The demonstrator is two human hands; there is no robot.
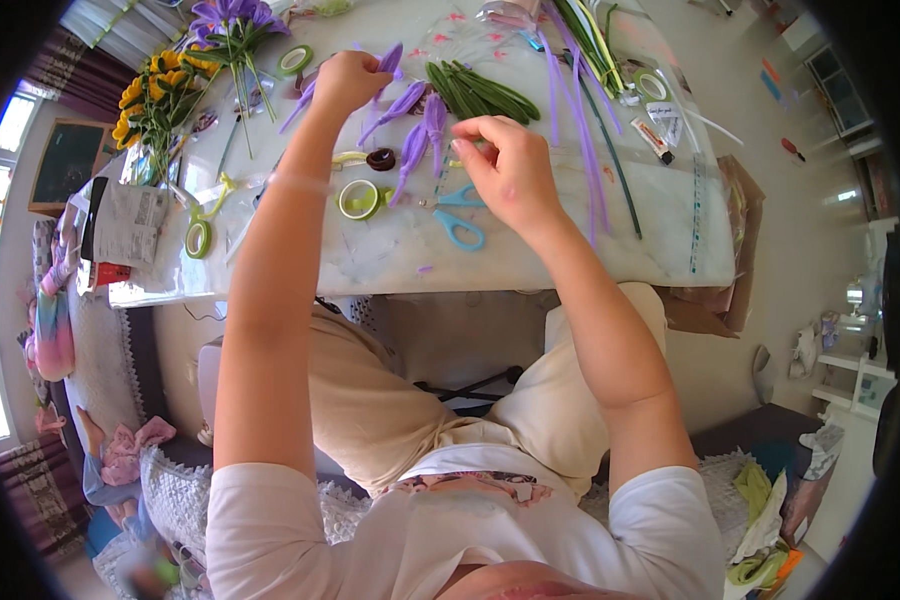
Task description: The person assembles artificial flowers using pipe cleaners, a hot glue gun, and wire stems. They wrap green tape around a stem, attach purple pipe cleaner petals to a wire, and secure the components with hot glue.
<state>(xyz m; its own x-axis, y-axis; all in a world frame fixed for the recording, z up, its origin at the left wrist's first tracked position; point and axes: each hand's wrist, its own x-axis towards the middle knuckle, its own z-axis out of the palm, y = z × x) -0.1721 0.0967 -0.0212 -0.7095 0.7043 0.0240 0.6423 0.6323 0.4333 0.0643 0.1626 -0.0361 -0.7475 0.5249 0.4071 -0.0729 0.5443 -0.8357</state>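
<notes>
My left hand [350, 82] reaches to the far part of the table, its fingers closed at a purple fuzzy pipe-cleaner bud [392, 58]. More purple buds [411, 152] lie between my hands. My right hand [513, 172] hovers nearer, thumb and forefinger curled together; anything between them is too small to make out. Beyond it is a bundle of green pipe-cleaner stems [482, 92]. Light-blue-handled scissors [460, 222] lie just left of my right wrist. A green tape roll [359, 200] and a small dark brown roll [380, 158] sit left of the scissors.
Purple flowers [235, 22] and yellow flowers [150, 95] stand at the far left. Long purple strips [582, 150] and a dark green stem [620, 170] lie at right, near a glue tube [652, 141]. A cardboard box [742, 240] stands beyond the table's right edge.
</notes>
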